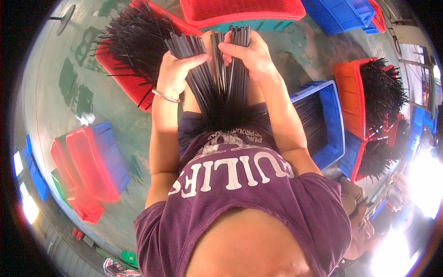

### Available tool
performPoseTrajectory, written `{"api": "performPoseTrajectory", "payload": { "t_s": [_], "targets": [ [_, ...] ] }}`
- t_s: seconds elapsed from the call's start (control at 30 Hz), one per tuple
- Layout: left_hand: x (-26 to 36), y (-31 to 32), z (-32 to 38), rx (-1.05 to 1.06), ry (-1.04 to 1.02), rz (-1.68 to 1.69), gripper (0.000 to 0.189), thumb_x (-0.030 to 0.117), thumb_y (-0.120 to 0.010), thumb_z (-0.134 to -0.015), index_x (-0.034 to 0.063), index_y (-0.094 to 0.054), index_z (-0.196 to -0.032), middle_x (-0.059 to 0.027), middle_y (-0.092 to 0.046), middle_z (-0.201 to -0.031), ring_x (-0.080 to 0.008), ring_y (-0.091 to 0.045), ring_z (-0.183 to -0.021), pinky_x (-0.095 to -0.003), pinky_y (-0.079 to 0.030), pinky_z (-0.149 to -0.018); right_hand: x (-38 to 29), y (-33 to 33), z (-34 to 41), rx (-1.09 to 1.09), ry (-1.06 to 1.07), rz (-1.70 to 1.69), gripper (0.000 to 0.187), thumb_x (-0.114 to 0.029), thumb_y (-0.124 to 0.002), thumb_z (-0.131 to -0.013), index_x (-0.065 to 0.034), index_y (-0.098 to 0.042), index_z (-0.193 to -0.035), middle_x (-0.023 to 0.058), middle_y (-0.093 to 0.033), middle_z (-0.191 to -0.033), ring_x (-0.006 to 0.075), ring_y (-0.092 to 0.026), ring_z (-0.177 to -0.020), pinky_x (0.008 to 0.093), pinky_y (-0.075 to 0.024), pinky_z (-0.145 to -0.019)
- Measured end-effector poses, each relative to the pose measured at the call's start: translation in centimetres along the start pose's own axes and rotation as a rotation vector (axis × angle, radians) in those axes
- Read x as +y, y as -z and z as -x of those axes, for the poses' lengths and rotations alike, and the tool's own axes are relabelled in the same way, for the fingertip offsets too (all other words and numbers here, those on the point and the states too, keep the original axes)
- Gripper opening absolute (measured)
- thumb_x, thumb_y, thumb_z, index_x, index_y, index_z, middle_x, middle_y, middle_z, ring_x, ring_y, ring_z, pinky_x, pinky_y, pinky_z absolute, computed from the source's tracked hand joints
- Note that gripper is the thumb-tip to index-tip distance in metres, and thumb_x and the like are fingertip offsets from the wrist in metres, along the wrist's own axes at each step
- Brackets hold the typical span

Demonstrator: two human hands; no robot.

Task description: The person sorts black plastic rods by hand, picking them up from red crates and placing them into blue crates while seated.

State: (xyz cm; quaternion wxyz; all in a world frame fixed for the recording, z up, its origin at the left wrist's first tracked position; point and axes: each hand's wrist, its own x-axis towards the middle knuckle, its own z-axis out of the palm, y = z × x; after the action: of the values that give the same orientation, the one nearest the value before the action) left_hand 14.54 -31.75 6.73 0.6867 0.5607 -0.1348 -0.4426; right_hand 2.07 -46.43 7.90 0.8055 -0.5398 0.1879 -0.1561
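Observation:
My left hand (pixel 174 74), a twisted metal bangle at its wrist, is closed around a bundle of thin black strips (pixel 200 81), thumb across the front. Another black strip bundle (pixel 240 74) is gripped in my right hand (pixel 254 57), its thumb pointing left. Between the two lie more black strips (pixel 218 65), close to the right fingertips; whether these are held cannot be told. The bundles fan apart at the upper ends and meet in a dark mass over my lap, where their lower ends are hidden in shadow.
A red crate (pixel 119 85) heaped with black strips stands beyond my left hand. Ahead is a red basket (pixel 242 8) on a teal crate. At right are a blue crate (pixel 334 121) of strips and orange crates (pixel 347 93). Stacked crates (pixel 93 162) stand left; a person (pixel 356 225) is behind right.

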Motion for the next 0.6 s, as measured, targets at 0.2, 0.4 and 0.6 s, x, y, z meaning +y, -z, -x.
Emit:
{"api": "performPoseTrajectory", "payload": {
  "t_s": [0.2,0.4,0.6],
  "targets": [
    [-1.2,0.0,-0.9,-0.019,0.024,0.042,0.028,-0.005,-0.067,-0.071,-0.0037,-0.062,-0.098,-0.0096,-0.066,-0.092,-0.0181,-0.063,-0.082,-0.0297,-0.049,-0.077,-1.3,-0.7,0.4,-0.081,0.042,-0.045,0.015,-0.009,-0.067,-0.079,-0.003,-0.055,-0.084,0.0046,-0.055,-0.065,0.0142,-0.054,-0.059,0.0272,-0.0448,-0.057],
    [-1.3,-0.1,-0.4,0.018,0.011,0.092,0.022,-0.004,-0.063,-0.073,-0.0039,-0.062,-0.095,-0.0098,-0.066,-0.088,-0.0182,-0.062,-0.079,-0.0295,-0.049,-0.075,-1.8,0.3,0.7,-0.072,0.055,-0.024,0.015,-0.012,-0.065,-0.081,-0.0005,-0.059,-0.075,0.0064,-0.059,-0.062,0.0146,-0.056,-0.057,0.0267,-0.0448,-0.056],
    [-1.5,-0.3,-0.5,-0.046,0.04,0.059,0.022,-0.006,-0.064,-0.072,-0.0027,-0.064,-0.094,-0.008,-0.066,-0.088,-0.017,-0.062,-0.08,-0.0287,-0.048,-0.078,-0.8,-0.6,1.0,-0.031,0.026,-0.004,0.012,-0.007,-0.068,-0.077,0.0,-0.059,-0.08,0.0062,-0.057,-0.065,0.0142,-0.056,-0.057,0.0265,-0.0465,-0.054]
  ]
}}
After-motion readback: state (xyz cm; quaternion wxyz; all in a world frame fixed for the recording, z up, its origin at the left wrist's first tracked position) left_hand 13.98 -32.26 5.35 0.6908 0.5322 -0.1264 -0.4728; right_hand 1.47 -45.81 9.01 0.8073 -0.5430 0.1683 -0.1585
